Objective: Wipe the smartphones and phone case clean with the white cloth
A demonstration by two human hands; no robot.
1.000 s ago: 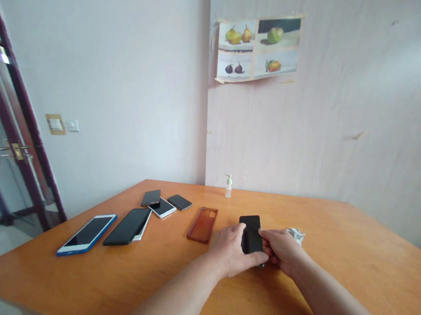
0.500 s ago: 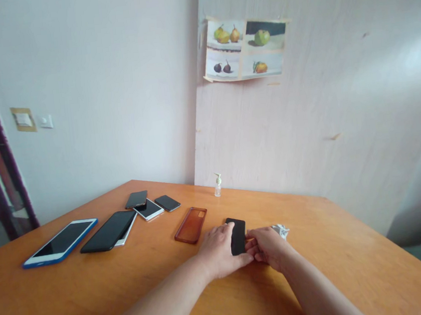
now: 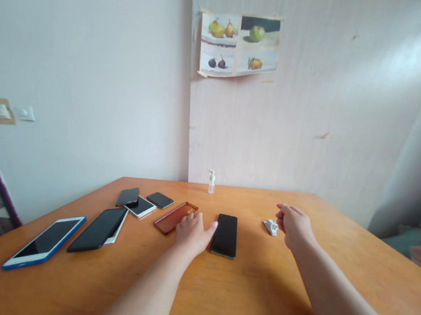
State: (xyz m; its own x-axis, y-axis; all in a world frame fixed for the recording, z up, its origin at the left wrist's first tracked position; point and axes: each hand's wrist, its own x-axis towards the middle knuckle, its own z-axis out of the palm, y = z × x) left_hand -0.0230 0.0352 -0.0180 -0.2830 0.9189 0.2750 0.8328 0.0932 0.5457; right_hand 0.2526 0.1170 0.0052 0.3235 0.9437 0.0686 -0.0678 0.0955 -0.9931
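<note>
A dark-screened phone [image 3: 225, 236] lies face up on the table between my hands. My left hand [image 3: 193, 233] is open, its thumb stretched toward the phone's left edge. Its fingers reach over the near right end of a reddish-brown, see-through phone case [image 3: 172, 219], covering part of it. Off to the right, my right hand [image 3: 296, 224] is raised beside a crumpled white tissue [image 3: 270, 227]. Those fingers are loosely bent and slightly apart, with nothing visible in them. The fingertips overlap the tissue's right edge in view; whether they touch it I cannot tell.
On the left lie a blue-edged white tablet [image 3: 44, 242], a black tablet [image 3: 98, 230] over a white device, and several phones, among them a white one [image 3: 140, 206]. A small pump bottle [image 3: 211, 183] stands near the back edge of the wooden table [image 3: 217, 297].
Both hands have come off the phone, which now shows whole. The left hand moved left to the case; the right hand moved right, past the tissue. The view has shifted slightly.
</note>
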